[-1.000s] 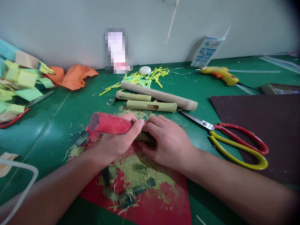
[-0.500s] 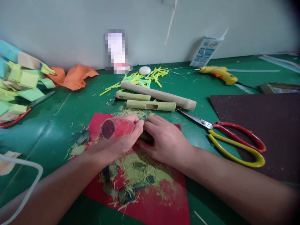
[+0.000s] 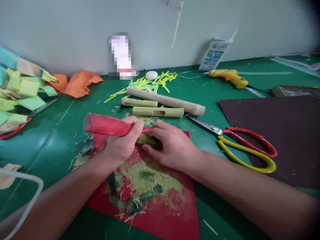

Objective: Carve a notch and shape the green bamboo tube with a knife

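My left hand (image 3: pixel 122 145) is wrapped round the red wooden handle (image 3: pixel 105 125) of a tool, whose butt end points left. My right hand (image 3: pixel 172 148) presses down on a short green bamboo piece (image 3: pixel 147 140) that lies under its fingers. Both hands work over a red mat (image 3: pixel 172 213) covered with green shavings (image 3: pixel 150 180) and dark offcuts. The tool's working end is hidden between the two hands.
Behind the mat lie two bamboo tubes (image 3: pixel 157 111) and a pale wooden stick (image 3: pixel 165 100). Scissors with red and yellow handles (image 3: pixel 240 146) lie right, beside a dark board (image 3: pixel 282 133). A yellow glue gun (image 3: pixel 230 77), yellow strips (image 3: pixel 147 85), orange cloth (image 3: pixel 77 83) and paper squares (image 3: pixel 22 90) sit further off.
The red handle swung from pointing left to end-on toward me, then back to the left and slightly further out. My right hand stayed pressed on the bamboo piece.
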Demonstrator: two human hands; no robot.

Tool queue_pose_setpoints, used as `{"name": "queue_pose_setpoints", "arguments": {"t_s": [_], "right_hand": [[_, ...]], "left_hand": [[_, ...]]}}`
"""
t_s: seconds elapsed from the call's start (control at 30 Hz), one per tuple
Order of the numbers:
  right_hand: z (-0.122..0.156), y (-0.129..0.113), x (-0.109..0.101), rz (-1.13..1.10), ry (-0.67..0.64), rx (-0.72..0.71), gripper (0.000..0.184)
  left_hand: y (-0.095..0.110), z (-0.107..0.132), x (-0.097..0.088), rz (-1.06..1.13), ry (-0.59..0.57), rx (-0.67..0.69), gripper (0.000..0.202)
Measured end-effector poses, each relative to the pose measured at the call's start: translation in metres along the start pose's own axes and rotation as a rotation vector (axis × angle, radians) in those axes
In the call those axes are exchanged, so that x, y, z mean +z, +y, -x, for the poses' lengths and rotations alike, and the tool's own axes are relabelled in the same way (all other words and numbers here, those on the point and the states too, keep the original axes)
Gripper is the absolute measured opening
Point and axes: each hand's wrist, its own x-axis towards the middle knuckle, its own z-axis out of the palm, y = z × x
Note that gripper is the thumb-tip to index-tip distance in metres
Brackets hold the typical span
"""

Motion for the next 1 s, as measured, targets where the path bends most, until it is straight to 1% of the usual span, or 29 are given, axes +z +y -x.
{"name": "queue_pose_setpoints", "arguments": {"t_s": [0.1,0.17,0.33,0.47,0.57,0.67,0.77,0.83,0.9,1.0], "right_hand": [[0.0001,-0.0008,0.0003,0.024,0.002,-0.008,0.018],[0.0001,-0.0010,0.0010,0.038,0.009,-0.016,0.019],[0.0010,-0.0005,0.0034,0.054,0.023,-0.022,0.019],[0.0018,0.0005,0.0029,0.011,0.032,-0.015,0.019],[0.0017,0.0010,0.0003,-0.035,0.012,-0.018,0.015],[0.0014,0.0009,-0.0018,-0.077,-0.014,-0.024,0.015],[0.0012,0.0010,-0.0020,-0.109,-0.028,-0.021,0.015],[0.0007,0.0018,-0.0012,-0.124,-0.026,-0.011,0.015],[0.0000,0.0030,-0.0003,-0.128,-0.023,0.004,0.016],[-0.0007,0.0040,0.0009,-0.112,-0.011,0.023,0.018]], "left_hand": [[0.0007,-0.0027,-0.0017,-0.068,-0.082,-0.003,0.034],[0.0019,-0.0039,-0.0024,-0.125,-0.111,0.007,0.033],[0.0044,-0.0053,-0.0023,-0.191,-0.111,0.033,0.032],[0.0060,-0.0055,-0.0045,-0.244,-0.160,0.040,0.033],[0.0071,-0.0050,-0.0068,-0.289,-0.191,0.050,0.034],[0.0080,-0.0039,-0.0083,-0.307,-0.174,0.076,0.034],[0.0075,-0.0027,-0.0084,-0.290,-0.188,0.101,0.033],[0.0057,-0.0020,-0.0077,-0.232,-0.191,0.096,0.032],[0.0033,-0.0016,-0.0065,-0.117,-0.158,0.063,0.032],[0.0007,-0.0021,-0.0050,0.021,-0.072,0.004,0.033]]}}
